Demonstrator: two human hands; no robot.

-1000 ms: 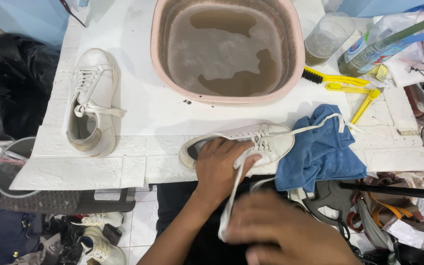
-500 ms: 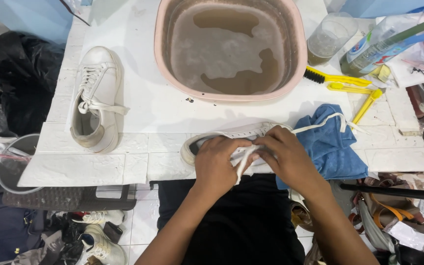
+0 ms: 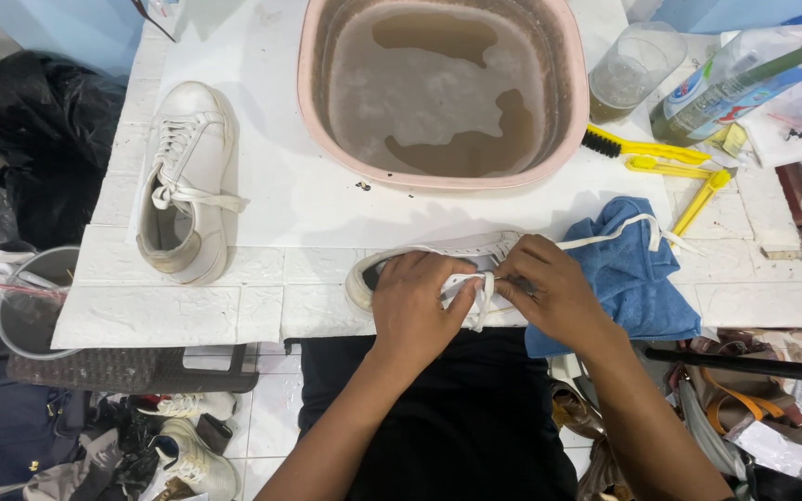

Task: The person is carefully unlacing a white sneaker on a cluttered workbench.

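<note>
Your left hand (image 3: 412,306) rests on top of a white shoe (image 3: 438,269) and grips it, at the near edge of the white table (image 3: 327,204). Your right hand (image 3: 549,292) pinches the shoe's white lace (image 3: 482,301) with its fingers. One end of the lace runs off to the right, over a blue cloth (image 3: 638,278) just beside the shoe. Another white shoe (image 3: 183,195) lies well apart on the left. A pink tub (image 3: 575,111) of brown water sits on the far side.
</note>
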